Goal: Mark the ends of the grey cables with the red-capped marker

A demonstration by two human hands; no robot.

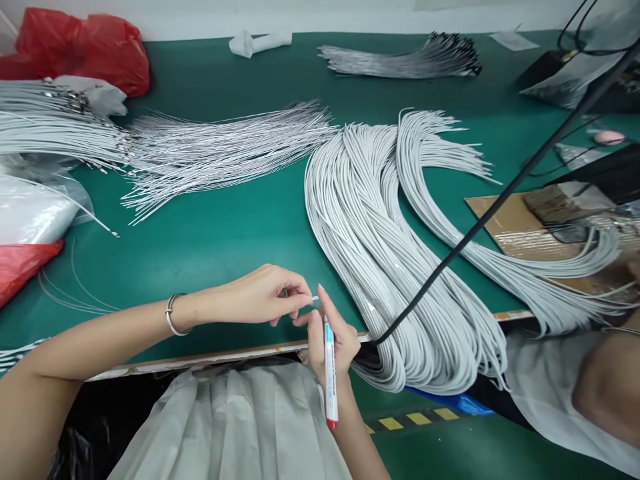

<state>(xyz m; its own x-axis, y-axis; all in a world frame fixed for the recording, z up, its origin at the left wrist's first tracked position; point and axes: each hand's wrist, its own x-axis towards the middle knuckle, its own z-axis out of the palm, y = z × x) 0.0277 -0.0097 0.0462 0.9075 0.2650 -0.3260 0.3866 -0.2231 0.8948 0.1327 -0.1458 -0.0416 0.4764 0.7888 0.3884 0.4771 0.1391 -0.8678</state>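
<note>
Near the front edge of the green table, my left hand (265,293) pinches a short, thin, pale piece (315,298) between thumb and fingers. It is too small for me to tell its kind. My right hand (337,337) is closed around a white and blue marker pen (331,380), whose red end points down towards me. The index fingertip of that hand is close to the far end of the pale piece. Just right of my hands, a thick bundle of pale grey cables (370,240) curves over the table edge.
Straight thin wires (225,150) lie behind my hands, with cables bearing metal ends (55,127) at left. Red bags (85,50) stand at the back left, a dark-tipped bundle (400,57) at the back. A black cord (470,233) crosses the right side, where another person's arm (610,387) shows.
</note>
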